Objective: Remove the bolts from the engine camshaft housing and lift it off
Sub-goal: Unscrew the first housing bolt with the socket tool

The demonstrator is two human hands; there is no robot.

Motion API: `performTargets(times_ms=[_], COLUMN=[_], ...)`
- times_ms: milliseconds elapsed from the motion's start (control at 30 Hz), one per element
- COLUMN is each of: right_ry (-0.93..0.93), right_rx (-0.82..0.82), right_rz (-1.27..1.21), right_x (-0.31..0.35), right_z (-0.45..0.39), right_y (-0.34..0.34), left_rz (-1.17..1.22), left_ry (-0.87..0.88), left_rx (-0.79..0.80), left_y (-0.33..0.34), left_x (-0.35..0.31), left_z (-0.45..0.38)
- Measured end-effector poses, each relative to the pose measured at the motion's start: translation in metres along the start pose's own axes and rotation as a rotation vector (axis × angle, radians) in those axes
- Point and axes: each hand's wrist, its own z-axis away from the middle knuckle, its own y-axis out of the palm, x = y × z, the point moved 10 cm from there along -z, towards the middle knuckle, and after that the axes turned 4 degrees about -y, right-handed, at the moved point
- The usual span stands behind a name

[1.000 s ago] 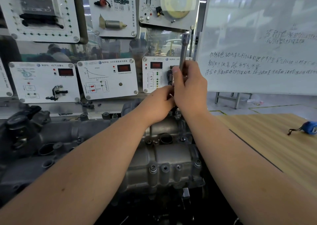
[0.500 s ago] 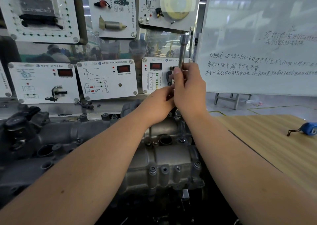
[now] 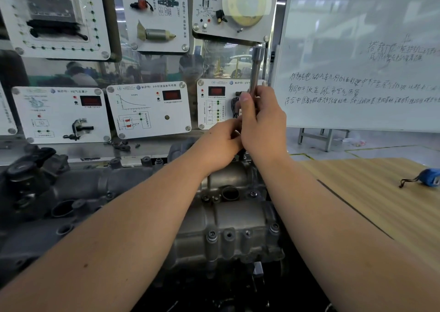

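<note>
The camshaft housing (image 3: 228, 218) sits low in the middle of the view, a grey cast cover lying on the engine, its near end toward the camera and its far end under the hands. Along the near edge several bolts (image 3: 211, 235) are seated in their bosses, and more heads show around the round port further back, so most of the unbolting looks still to be done and the lift-off has not begun.

At the far end, the right hand (image 3: 263, 126) is wrapped around a long steel socket extension (image 3: 256, 71) that stands nearly upright, thumb laid along the shaft. The left hand (image 3: 220, 145) has its fingers curled in at the foot of the tool just beside the right; whether it grips the shaft or something else there is hidden. The tool's tip and the bolt under it cannot be seen, so I judge a far-end bolt is being worked.

Room is mixed. Just behind the tool hang instrument training panels (image 3: 147, 109), and a whiteboard (image 3: 357, 49) stands to the right, so the far side is tight. Darker engine castings crowd the left. To the right a wooden bench top (image 3: 381, 204) lies open, with a blue tape measure (image 3: 428, 177) near its right edge, a likely place to set the housing down.
</note>
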Motion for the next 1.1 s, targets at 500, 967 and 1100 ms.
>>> performTargets(times_ms=[500, 967, 1100], right_ry=[-0.013, 0.006, 0.021], right_rx=[0.004, 0.025, 0.012], right_rz=[0.005, 0.003, -0.018], right_x=[0.0008, -0.0002, -0.002], right_z=[-0.0007, 0.0002, 0.0003], right_y=[0.0007, 0.0034, 0.0009], left_rz=[0.047, 0.021, -0.014], left_ry=[0.011, 0.044, 0.045], left_rx=[0.022, 0.008, 0.007], left_y=[0.0042, 0.0021, 0.0015], left_x=[0.0001, 0.0001, 0.0009], left_z=[-0.0031, -0.004, -0.0045])
